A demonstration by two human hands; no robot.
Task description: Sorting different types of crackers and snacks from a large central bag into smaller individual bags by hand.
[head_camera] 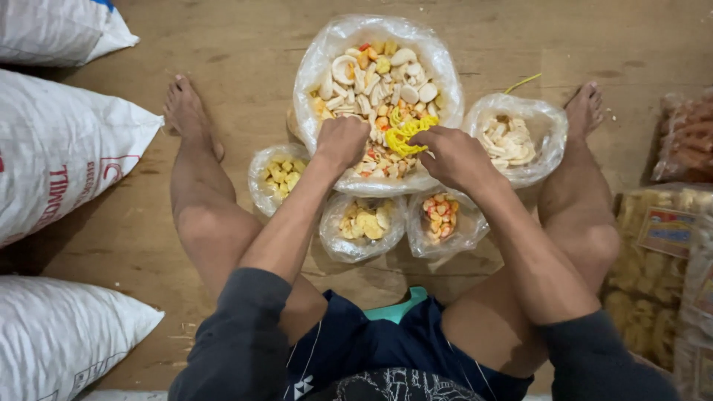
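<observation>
The person sat on a wooden floor (245, 52) with legs spread, and a big clear bag (312, 67) of mixed crackers lay open at the upper middle of the frame. The left hand (343, 141) rested at the near edge of that bag with its fingers curled under; whether they pinched a cracker could not be told from above. The right hand (454, 157), just to the right, was closed on a yellow curly cracker (405, 135) that stuck out to the left of its fingertips, over the bag's near rim.

That piece looked light, dry and brittle, a thin frilled shape likely to snap under a hard squeeze, so a soft pinch at its thicker middle would have suited it better than a grip on the frills.

Four smaller bags sat around the big one: yellow pieces (281, 174) at centre left, pale yellow rounds (362, 221) and orange-pink bits (441, 215) below the hands, white curls (509, 141) at right. White sacks (59, 148) lay along the left edge, packed snacks (661, 245) at right.
</observation>
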